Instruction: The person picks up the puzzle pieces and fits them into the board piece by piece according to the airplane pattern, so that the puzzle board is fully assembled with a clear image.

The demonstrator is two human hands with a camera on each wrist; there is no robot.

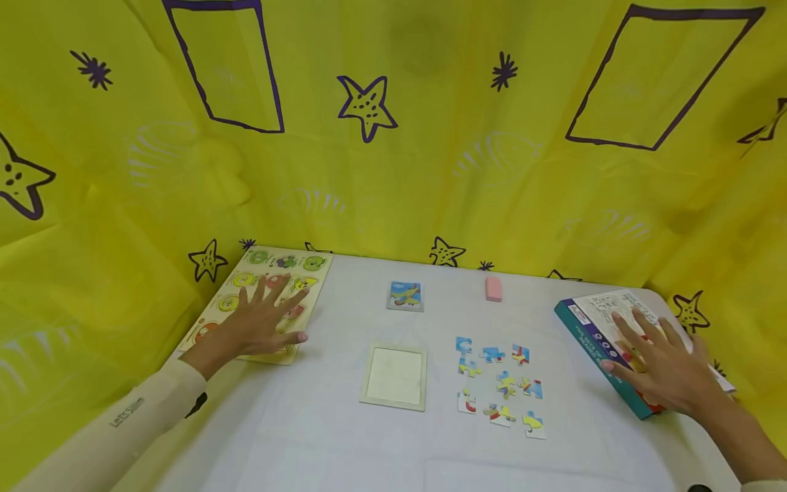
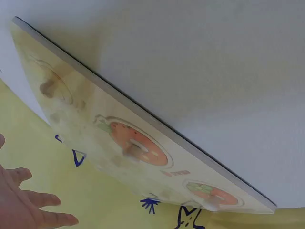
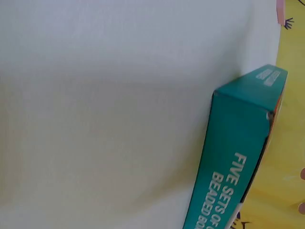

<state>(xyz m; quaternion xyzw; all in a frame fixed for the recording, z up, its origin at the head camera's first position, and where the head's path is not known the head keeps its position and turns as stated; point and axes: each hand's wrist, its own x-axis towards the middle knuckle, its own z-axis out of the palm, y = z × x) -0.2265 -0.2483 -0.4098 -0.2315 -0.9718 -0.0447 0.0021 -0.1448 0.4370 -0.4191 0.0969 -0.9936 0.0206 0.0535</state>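
Observation:
My left hand (image 1: 261,321) spreads its fingers over a wooden fruit peg board (image 1: 252,357) at the left of the table. In the left wrist view the board (image 2: 140,143) shows a strawberry and small knobs, with the fingers (image 2: 43,198) off to its side. Over at the right, my right hand (image 1: 670,365) is splayed above a teal box (image 1: 605,359), overlapping its top. The right wrist view shows the box's lettered side (image 3: 228,157) but not the hand. Neither hand grips anything.
Several loose jigsaw pieces (image 1: 506,384) lie right of centre, beside an empty square tray (image 1: 393,407). Behind them are a small airplane picture (image 1: 405,296) and a pink eraser (image 1: 494,289). A yellow patterned curtain (image 1: 424,178) hangs along the white table's (image 1: 344,451) back edge.

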